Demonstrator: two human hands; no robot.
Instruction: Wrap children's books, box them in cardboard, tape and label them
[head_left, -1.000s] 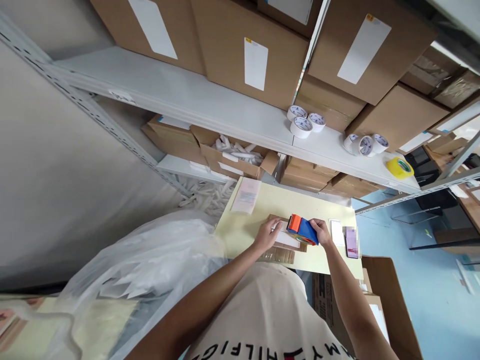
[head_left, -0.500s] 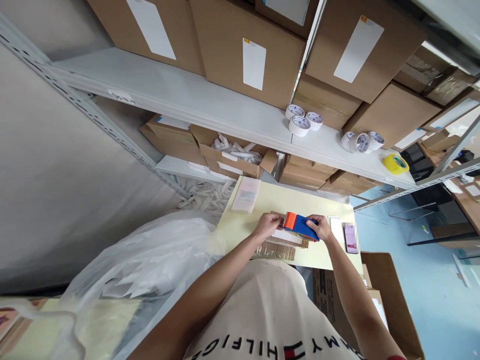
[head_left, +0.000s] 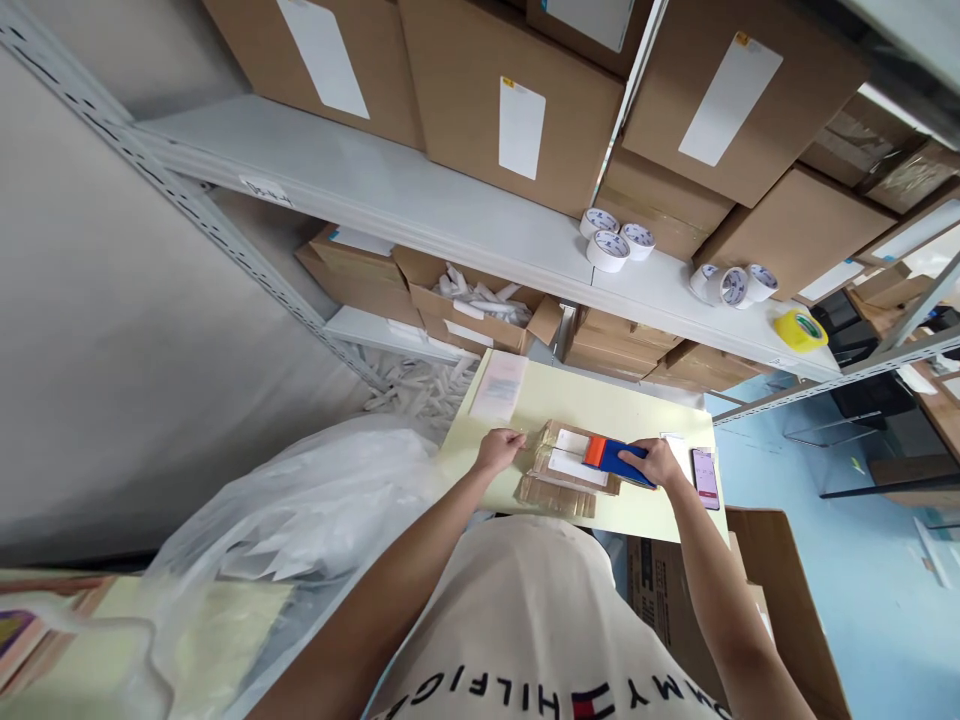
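My right hand (head_left: pixel 654 462) is closed around a blue and orange tape dispenser (head_left: pixel 616 458), whose orange end lies over a small cardboard box (head_left: pixel 550 452). White labels show on the box top. To the left of the box, my left hand (head_left: pixel 502 449) is closed in a pinch. A faint clear strip of tape runs from its fingertips towards the box. In front of the box, nearer my body, lies a flat taped cardboard piece (head_left: pixel 555 496). All of this is on a pale yellow table (head_left: pixel 480 490).
A pink paper sheet (head_left: pixel 499 386) lies at the table's back left, a phone (head_left: pixel 705 477) at its right edge. White tape rolls (head_left: pixel 607 250) and a yellow roll (head_left: pixel 800 330) stand on the shelf (head_left: pixel 450 190) ahead. An open carton (head_left: pixel 787 590) is low on the right, plastic sheeting (head_left: pixel 315 500) on the left.
My left hand has moved left, away from the dispenser, still pinched. The dispenser and my right hand have shifted slightly right, and more of the box top shows between the hands.
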